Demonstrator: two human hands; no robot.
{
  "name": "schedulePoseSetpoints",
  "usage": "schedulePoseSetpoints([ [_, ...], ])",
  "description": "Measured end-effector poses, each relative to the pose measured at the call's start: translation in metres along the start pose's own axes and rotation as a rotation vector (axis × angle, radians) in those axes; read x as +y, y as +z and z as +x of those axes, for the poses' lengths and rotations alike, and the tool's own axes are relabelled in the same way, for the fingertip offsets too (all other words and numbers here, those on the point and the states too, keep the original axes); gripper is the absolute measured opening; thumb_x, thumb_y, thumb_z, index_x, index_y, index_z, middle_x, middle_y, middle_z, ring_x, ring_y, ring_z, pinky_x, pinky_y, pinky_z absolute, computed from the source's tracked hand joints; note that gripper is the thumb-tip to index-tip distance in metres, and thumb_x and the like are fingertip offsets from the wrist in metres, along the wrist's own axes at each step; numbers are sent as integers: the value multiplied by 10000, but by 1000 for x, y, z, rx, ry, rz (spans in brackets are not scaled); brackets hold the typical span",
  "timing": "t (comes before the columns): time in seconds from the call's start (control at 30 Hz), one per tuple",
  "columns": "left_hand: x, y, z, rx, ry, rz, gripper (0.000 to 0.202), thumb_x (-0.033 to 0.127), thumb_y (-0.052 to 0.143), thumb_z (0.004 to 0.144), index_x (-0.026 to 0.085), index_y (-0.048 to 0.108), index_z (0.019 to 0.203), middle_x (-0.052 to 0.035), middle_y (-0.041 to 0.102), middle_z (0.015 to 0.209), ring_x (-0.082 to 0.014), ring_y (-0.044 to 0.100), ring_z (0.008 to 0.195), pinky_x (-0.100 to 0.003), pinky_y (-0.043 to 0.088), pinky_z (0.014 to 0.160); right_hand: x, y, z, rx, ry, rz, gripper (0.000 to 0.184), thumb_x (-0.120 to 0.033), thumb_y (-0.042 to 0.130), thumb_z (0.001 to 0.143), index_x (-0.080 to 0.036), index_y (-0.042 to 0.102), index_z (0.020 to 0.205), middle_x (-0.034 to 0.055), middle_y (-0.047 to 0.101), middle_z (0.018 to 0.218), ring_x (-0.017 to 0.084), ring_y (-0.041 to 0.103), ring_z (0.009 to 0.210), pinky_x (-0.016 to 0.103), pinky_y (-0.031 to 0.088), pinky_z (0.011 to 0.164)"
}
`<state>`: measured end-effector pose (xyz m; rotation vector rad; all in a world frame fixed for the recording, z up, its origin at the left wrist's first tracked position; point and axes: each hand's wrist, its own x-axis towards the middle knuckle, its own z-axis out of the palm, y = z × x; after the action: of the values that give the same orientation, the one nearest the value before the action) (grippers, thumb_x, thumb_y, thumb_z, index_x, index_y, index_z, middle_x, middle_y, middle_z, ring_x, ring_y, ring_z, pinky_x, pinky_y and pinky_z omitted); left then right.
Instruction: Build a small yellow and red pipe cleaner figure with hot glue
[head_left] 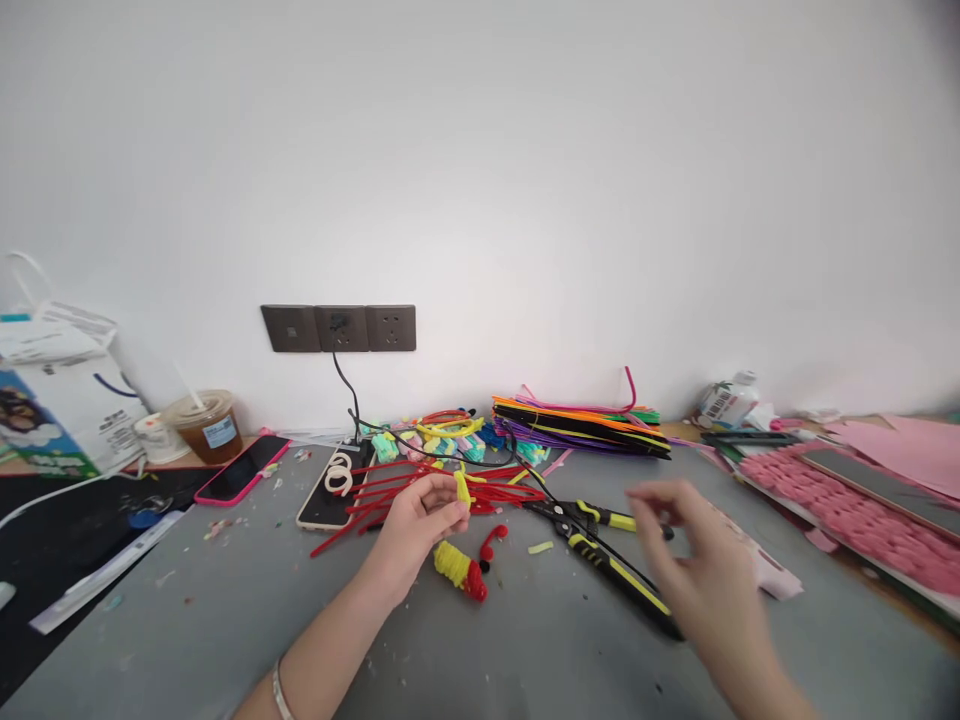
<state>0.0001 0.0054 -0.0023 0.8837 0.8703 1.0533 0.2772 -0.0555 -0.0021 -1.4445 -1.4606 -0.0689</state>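
Note:
My left hand (416,530) is closed, pinching a short yellow pipe cleaner piece (463,488) above the grey tabletop (225,620). Just below it lies a yellow and red wound pipe cleaner piece (459,570) and a small red curl (491,545). Behind the hand is a loose pile of red pipe cleaners (450,487). My right hand (694,570) is blurred by motion, fingers spread, hovering over black and yellow pliers (600,550) and holding nothing that I can see.
A stack of coloured pipe cleaners (581,420) lies by the wall. Two phones (244,468) (330,490) lie left, a cabled one under white rings. An iced drink cup (206,425), a paper bag (60,400), pink knitted mats (847,505) at right.

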Motion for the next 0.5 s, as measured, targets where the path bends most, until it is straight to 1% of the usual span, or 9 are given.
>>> schedulePoseSetpoints([
  [0.03, 0, -1, 1, -7, 2, 7, 484, 392, 935, 534, 165, 689, 884, 3, 681, 775, -122, 643, 715, -271, 545, 741, 17, -17, -5, -38, 177, -87, 228, -457, 527, 875, -244, 604, 854, 60, 654, 760, 263, 637, 700, 380, 517, 645],
  [0.1, -1, -2, 2, -14, 7, 16, 463, 403, 931, 537, 163, 692, 853, -2, 684, 767, -125, 641, 724, -263, 542, 730, 52, -49, -14, -165, 522, -259, 399, -613, 477, 829, -247, 627, 776, 88, 683, 735, 313, 667, 689, 418, 525, 625],
  [0.17, -1, -2, 3, -22, 8, 28, 454, 410, 931, 529, 162, 693, 825, -3, 685, 752, -127, 639, 724, -257, 539, 722, 81, -68, -20, -337, 773, -440, 521, -719, 449, 794, -253, 654, 685, 124, 683, 677, 365, 681, 688, 460, 518, 628],
  [0.2, -1, -2, 3, -28, 12, 34, 451, 414, 932, 524, 161, 695, 813, -2, 683, 745, -128, 637, 725, -257, 539, 721, 91, -72, -21, -415, 844, -477, 552, -754, 463, 771, -253, 667, 664, 139, 695, 688, 378, 687, 696, 475, 519, 639],
  [0.27, 0, -1, 3, -30, 21, 49, 453, 427, 931, 513, 159, 698, 793, 2, 677, 729, -130, 632, 724, -256, 538, 719, 101, -71, -19, -472, 851, -527, 593, -797, 463, 751, -253, 647, 604, 153, 707, 704, 381, 693, 705, 488, 522, 651],
  [0.33, 0, -1, 3, -28, 26, 63, 453, 431, 931, 505, 158, 700, 784, 4, 674, 719, -130, 626, 716, -255, 537, 713, 103, -62, -13, -466, 847, -563, 578, -800, 517, 707, -253, 602, 542, 162, 710, 710, 390, 697, 723, 485, 522, 637],
  [0.37, 1, -1, 3, -27, 27, 69, 448, 427, 931, 507, 158, 701, 782, 5, 674, 716, -128, 623, 709, -253, 536, 708, 103, -58, -11, -434, 839, -573, 539, -767, 559, 692, -255, 581, 523, 155, 702, 678, 380, 693, 685, 473, 519, 610],
  [0.43, 2, 0, 2, -30, 29, 75, 425, 407, 928, 522, 156, 700, 778, 6, 675, 715, -123, 619, 695, -250, 535, 702, 101, -52, -9, -359, 814, -554, 445, -636, 635, 670, -261, 536, 453, 125, 650, 532, 348, 659, 546, 444, 496, 534],
  [0.5, 4, 1, 1, -32, 30, 70, 397, 383, 923, 546, 154, 698, 780, 8, 674, 710, -119, 621, 682, -247, 534, 702, 99, -53, -11, -276, 738, -506, 424, -533, 649, 661, -265, 474, 381, 89, 564, 392, 303, 590, 408, 411, 457, 460],
])
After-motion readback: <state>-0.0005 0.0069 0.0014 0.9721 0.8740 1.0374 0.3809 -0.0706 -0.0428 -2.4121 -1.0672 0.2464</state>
